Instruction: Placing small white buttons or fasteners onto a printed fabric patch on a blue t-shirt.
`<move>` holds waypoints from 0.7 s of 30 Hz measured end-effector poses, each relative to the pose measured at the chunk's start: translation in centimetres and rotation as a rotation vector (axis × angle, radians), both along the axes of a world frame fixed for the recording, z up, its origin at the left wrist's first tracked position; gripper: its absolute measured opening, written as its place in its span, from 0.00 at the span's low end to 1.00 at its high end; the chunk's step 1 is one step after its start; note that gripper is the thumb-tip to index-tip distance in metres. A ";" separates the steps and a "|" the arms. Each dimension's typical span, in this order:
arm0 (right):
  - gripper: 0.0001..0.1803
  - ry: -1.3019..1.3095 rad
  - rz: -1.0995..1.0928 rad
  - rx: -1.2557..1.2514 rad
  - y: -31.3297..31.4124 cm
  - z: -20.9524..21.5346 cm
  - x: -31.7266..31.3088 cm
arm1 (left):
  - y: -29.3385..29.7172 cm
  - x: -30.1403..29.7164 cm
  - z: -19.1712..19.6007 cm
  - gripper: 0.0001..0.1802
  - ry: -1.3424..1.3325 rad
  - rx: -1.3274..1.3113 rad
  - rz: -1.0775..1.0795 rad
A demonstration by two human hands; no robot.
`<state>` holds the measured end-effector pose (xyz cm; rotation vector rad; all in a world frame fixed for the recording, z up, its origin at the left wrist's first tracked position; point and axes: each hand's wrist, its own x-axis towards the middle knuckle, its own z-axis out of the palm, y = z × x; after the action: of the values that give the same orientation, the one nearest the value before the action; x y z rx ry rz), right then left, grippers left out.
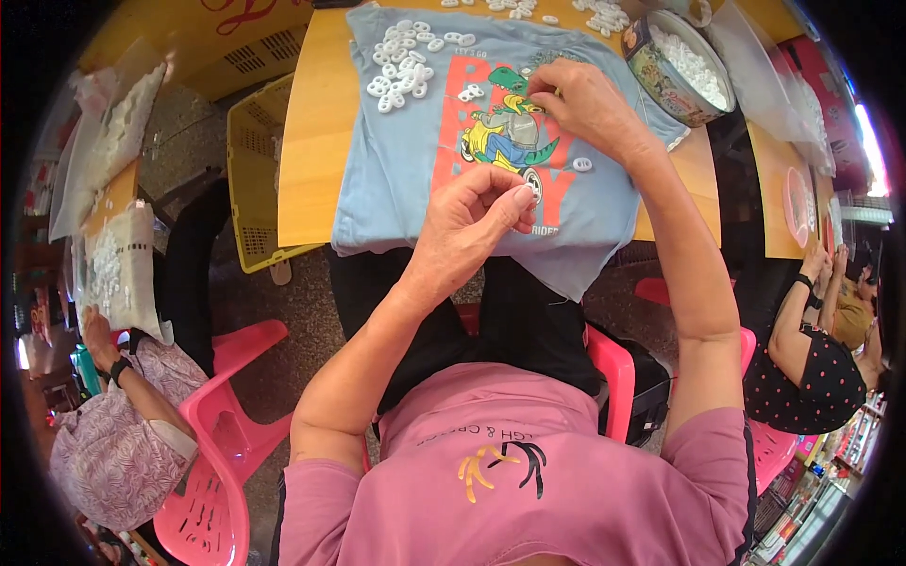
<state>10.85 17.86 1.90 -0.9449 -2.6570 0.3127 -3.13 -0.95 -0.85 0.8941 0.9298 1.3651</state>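
Note:
My left hand [479, 212] hovers over the near part of a light blue printed T-shirt [387, 179] laid on the table. Its thumb and forefinger are pinched together; a small whitish shape shows at their tips, but I cannot tell it from the print below. My right hand [590, 104] is farther away over the shirt's right side, fingers closed in a pinch, and whatever they hold is hidden. Small white oval plastic pieces with holes lie in a pile [401, 71] at the shirt's far left. A few more [471, 92] sit mid-shirt, and a single white piece [582, 164] rests below my right wrist.
A round printed tin [675, 71] full of white pieces stands tilted at the table's right. More loose pieces [604, 14] lie along the far edge. A yellow basket [253, 174] is left of the table. People sit at work on both sides, near pink chairs [222, 424].

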 end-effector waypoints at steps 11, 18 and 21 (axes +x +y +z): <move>0.07 0.011 0.046 -0.005 -0.4 1.2 -0.4 | 0.0 -0.1 0.0 0.08 0.023 -0.002 0.000; 0.13 0.377 -0.066 -0.532 -4.1 1.8 1.2 | 0.2 0.0 0.2 0.09 -0.045 -0.022 0.049; 0.13 0.601 -0.050 -0.807 -7.1 1.9 1.7 | 0.2 0.1 0.3 0.10 -0.078 -0.038 0.082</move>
<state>12.60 10.78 3.79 -0.9080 -1.9272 1.4640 -3.05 -0.79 -0.52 0.7761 0.9386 1.4376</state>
